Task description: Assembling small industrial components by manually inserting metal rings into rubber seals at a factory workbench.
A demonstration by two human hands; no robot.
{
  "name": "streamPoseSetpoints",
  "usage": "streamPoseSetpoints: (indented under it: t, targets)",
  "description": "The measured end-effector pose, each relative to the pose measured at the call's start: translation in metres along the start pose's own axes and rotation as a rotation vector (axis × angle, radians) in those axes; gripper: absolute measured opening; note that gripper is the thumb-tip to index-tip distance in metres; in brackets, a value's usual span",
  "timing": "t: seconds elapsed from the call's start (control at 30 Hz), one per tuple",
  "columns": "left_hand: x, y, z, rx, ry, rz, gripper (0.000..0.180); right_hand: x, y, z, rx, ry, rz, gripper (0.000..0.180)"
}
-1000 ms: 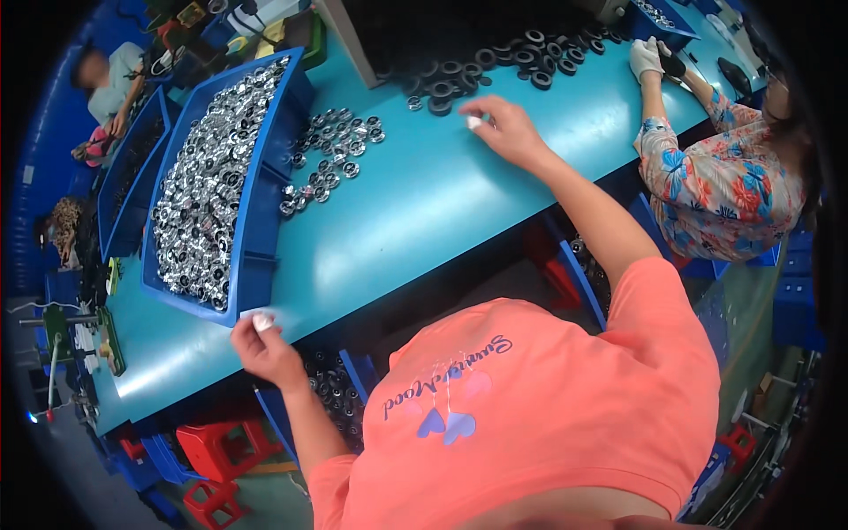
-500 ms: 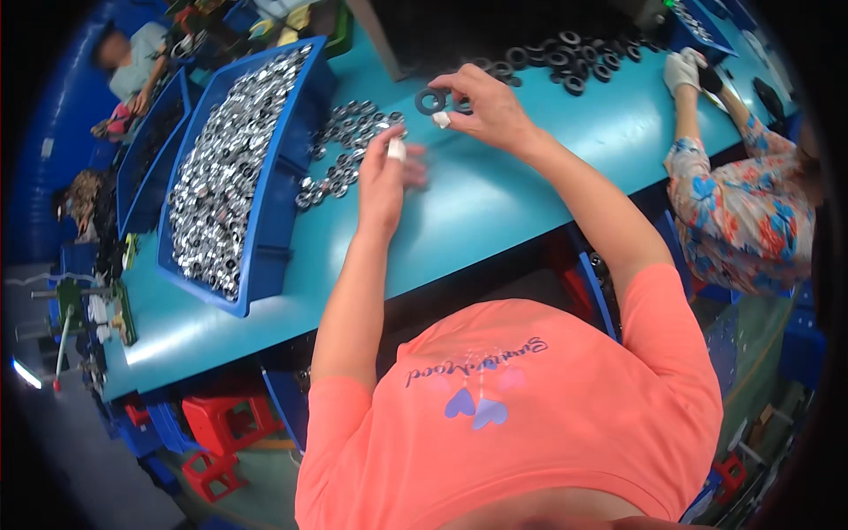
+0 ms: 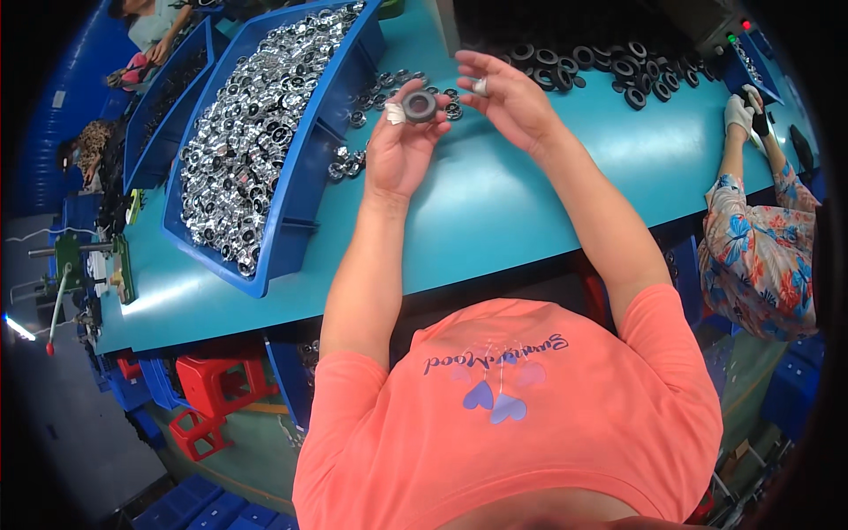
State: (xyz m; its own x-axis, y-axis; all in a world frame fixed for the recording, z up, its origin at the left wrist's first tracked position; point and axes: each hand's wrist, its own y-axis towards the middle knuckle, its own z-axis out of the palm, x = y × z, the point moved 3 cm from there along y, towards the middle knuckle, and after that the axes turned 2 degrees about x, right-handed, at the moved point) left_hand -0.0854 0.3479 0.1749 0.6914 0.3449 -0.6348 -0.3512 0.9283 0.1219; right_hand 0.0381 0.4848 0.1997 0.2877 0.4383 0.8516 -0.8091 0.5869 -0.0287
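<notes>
My left hand (image 3: 399,152) is raised over the teal table (image 3: 495,221) and pinches a dark rubber ring (image 3: 420,106) with a grey centre between thumb and fingertips. One of its fingers has a white wrap. My right hand (image 3: 508,102) hovers just right of the ring, fingers spread and palm facing left. A small silvery spot sits on one of its fingers; I cannot tell whether it is a wrap or a part. Loose silver metal rings (image 3: 367,97) lie on the table under both hands.
A long blue bin (image 3: 300,177) heaped with shiny metal rings stands at the left, another blue bin behind it. Black rubber rings (image 3: 601,66) are scattered at the far right. A person in a flowered shirt (image 3: 751,256) with a white glove works at the right; others sit far left.
My left hand came up from the table's near edge to the ring pile. The dark ring passed from my right hand to my left, and my right hand opened beside it.
</notes>
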Motion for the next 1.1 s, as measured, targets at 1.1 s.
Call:
streamPoseSetpoints:
  t: [1.1]
  targets:
    - [-0.005,-0.007,0.016,-0.159,1.001,0.416,0.042,-0.033,-0.009,0.012,0.289,0.271,0.331,0.027]
